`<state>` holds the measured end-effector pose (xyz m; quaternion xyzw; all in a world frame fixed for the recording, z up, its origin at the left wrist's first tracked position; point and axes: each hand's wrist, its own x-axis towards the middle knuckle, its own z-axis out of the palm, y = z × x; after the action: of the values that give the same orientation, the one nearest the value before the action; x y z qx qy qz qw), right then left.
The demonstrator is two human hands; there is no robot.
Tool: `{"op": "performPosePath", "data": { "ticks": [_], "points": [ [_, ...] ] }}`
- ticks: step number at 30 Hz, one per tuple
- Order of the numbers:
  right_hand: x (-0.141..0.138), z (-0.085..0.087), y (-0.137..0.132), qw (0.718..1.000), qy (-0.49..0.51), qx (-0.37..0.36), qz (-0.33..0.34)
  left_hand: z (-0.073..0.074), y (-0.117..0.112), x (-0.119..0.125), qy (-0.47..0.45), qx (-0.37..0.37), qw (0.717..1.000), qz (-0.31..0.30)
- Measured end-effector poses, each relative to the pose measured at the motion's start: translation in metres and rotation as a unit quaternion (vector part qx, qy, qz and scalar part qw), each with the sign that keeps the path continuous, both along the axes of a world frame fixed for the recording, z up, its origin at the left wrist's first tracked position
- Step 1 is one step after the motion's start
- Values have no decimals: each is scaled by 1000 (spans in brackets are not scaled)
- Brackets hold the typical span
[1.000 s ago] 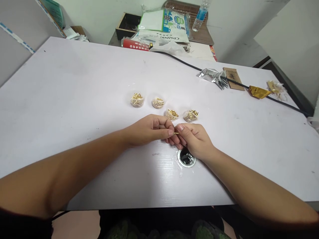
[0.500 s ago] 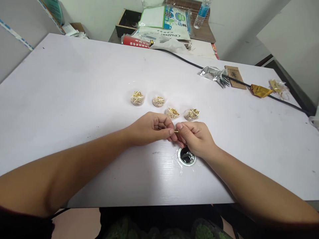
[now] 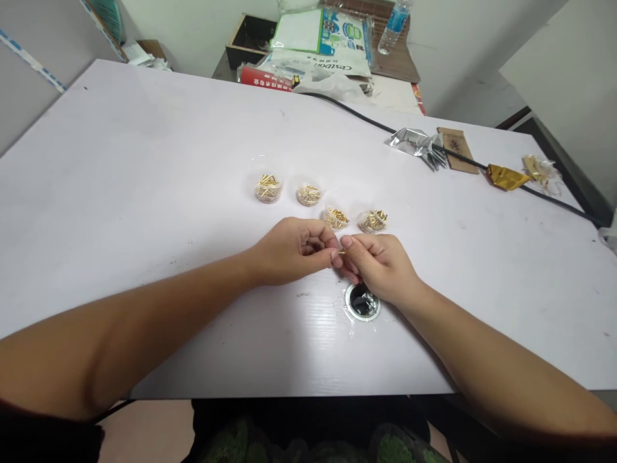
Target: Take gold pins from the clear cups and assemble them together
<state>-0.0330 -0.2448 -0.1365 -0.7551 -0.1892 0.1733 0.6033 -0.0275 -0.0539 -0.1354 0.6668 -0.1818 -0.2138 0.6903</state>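
Note:
My left hand (image 3: 294, 252) and my right hand (image 3: 380, 265) meet fingertip to fingertip over the white table (image 3: 144, 193). Both are closed in a pinch on one small gold pin (image 3: 340, 252) that shows between them. Just beyond the hands stand several small clear cups of gold pins: one far left (image 3: 268, 188), one beside it (image 3: 309, 194), and two nearer ones (image 3: 335, 218) (image 3: 372, 220). Below my right hand a round metal-rimmed hole (image 3: 362, 301) sits in the table, covered with clear film.
A black cable (image 3: 463, 161) crosses the table's far right past a silver foil bag (image 3: 414, 143), a brown card (image 3: 456, 149) and a gold foil bag (image 3: 506, 177). Behind the table lie a dark box (image 3: 248, 38), printed packets (image 3: 328, 38) and a water bottle (image 3: 393, 26).
Both hands have shifted slightly up and away in the view, keeping the pinch on the pin. The view itself has tilted a little.

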Motion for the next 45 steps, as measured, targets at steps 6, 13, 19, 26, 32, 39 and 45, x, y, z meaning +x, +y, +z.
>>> {"op": "performPosePath", "data": {
  "ticks": [6, 13, 19, 26, 32, 39, 45],
  "points": [
    [-1, 1, 1, 1000, 3, -4, -10, -1, -1, -2, -9, 8, 1000, 8],
    [-3, 0, 1, 1000, 9, -4, -23, 1, -1, -1, 1, -4, 1000, 15],
    [-4, 0, 5, 999, 13, 14, -44, 1, -2, -4, 2, 10, 1000, 20],
    [-7, 3, 8, 998, -2, 3, -68, 0, -4, -6, 1, 18, 999, 37],
    [-8, 5, 9, 997, -6, -8, -73, 0, -4, -8, -32, 33, 998, 48],
    [-7, 5, 9, 998, 10, -1, -68, -4, -3, -8, -151, 88, 982, 77],
    [-8, 7, 10, 998, 27, 12, -60, -5, -2, -9, -250, 119, 957, 92]
  ]
}}
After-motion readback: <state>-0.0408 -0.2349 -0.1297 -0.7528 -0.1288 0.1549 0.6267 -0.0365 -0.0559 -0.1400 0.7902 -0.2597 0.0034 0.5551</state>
